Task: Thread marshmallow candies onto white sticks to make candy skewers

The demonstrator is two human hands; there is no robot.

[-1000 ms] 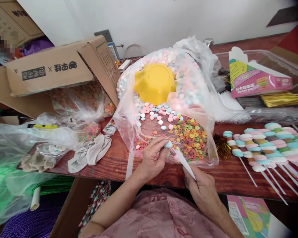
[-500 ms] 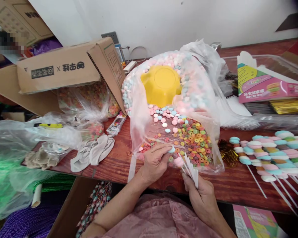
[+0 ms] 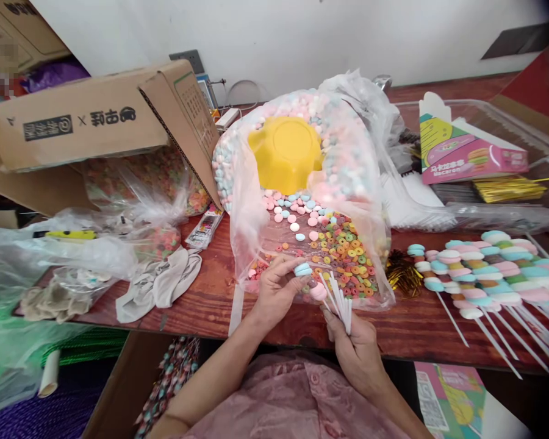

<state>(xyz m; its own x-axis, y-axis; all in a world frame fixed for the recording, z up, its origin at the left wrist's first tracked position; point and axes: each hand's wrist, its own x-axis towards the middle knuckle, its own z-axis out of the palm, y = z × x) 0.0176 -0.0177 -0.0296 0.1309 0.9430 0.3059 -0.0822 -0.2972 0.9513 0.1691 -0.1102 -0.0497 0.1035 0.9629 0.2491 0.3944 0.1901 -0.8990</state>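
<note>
Between the thumb and fingertips of my left hand is a blue macaron-shaped marshmallow. My right hand is closed around a bunch of white sticks. A pink marshmallow sits at the tip of one of these sticks, just below the blue one. Beyond both hands lies an open clear bag with loose marshmallows and colourful ring-shaped candies. An upturned yellow scalloped bowl rests among the marshmallows at the back.
Finished-looking candy skewers lie at the right, beside gold tinsel. Behind them is a clear plastic tray with a pink Macaron carton. A cardboard box and grey cloth gloves are on the left.
The view has swung a little to the right. My left hand has tilted the blue marshmallow so more of its side shows. My right hand still holds the sticks.
</note>
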